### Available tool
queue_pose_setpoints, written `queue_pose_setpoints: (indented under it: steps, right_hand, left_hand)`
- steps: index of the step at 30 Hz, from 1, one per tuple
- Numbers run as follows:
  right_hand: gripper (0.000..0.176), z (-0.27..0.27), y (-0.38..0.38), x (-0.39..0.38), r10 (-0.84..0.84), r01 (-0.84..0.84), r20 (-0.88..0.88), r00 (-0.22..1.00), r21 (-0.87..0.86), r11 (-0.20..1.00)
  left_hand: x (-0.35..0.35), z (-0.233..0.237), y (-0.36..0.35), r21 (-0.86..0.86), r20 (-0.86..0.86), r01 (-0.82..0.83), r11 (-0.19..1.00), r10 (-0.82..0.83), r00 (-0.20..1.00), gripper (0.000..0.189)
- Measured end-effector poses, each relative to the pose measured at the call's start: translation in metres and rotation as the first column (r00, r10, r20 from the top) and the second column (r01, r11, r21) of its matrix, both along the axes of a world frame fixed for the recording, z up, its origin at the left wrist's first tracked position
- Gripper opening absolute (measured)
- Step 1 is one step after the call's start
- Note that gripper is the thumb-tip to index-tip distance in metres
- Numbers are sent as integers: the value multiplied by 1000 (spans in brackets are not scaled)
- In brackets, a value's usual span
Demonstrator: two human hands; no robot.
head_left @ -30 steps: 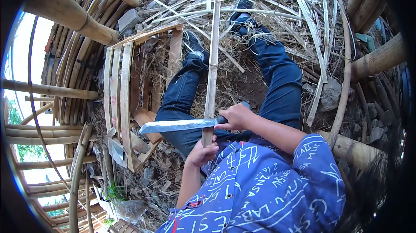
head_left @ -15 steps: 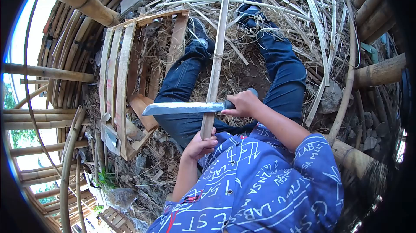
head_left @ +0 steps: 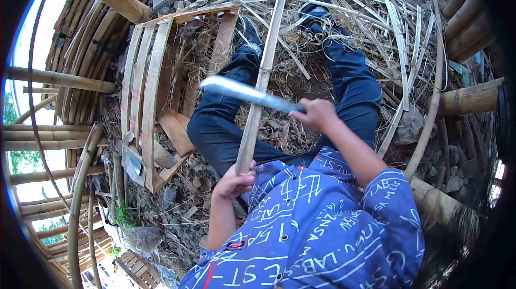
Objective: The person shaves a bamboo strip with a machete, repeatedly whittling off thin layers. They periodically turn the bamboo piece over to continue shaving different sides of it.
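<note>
A long split bamboo strip (head_left: pixel 265 71) runs away from my lap between my legs. My left hand (head_left: pixel 235 182) is wrapped round its near end, close to my waist. In my right hand (head_left: pixel 317 115) is the handle of a machete (head_left: pixel 242 91), the fingers closed about it. The broad blade points left and crosses over the strip in this view, its bright tip blurred by motion near my left knee. Most of the handle is hidden in my fist.
At the left stands a wooden slat crate (head_left: pixel 141 82). Thin bamboo slivers (head_left: pixel 395 31) lie scattered beyond my feet and to the right. Thick bamboo poles (head_left: pixel 470 93) jut in at the right, and a bamboo framework (head_left: pixel 59 146) stands on the left.
The machete has moved away from my body along the strip, its tip swinging forward. My left hand and the strip's near end have shifted slightly left and toward me.
</note>
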State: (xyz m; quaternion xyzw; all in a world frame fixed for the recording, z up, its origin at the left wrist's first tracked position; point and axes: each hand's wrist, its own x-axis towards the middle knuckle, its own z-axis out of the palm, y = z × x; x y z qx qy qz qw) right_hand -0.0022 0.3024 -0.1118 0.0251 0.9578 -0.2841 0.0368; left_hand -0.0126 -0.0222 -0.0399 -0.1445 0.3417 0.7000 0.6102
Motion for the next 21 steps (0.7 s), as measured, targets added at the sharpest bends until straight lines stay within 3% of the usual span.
queue_pose_setpoints:
  steps: [5,9,12,14,19,21]
  right_hand:
    - [62,-2,24,-3,-73,70,43,996,87,994]
    - [62,2,6,9,-132,135,35,991,-82,988]
    - [63,15,-19,17,-9,14,77,997,-70,997]
    - [64,17,-33,19,81,-82,-12,997,-95,992]
    - [64,10,-27,-3,195,-197,-58,979,-28,980]
    - [64,7,-20,-16,152,-153,-47,987,-4,988]
  left_hand:
    - [2,-3,3,-23,-29,22,1000,-23,999,42]
    - [-3,-1,14,-5,-9,25,1000,-25,1000,38]
    - [-2,-3,22,-71,-45,60,996,-63,997,36]
    - [0,-5,23,-69,-35,66,995,-69,997,36]
    - [-1,3,23,-76,-58,62,995,-66,996,37]
    - [0,8,21,-89,-73,72,993,-79,994,37]
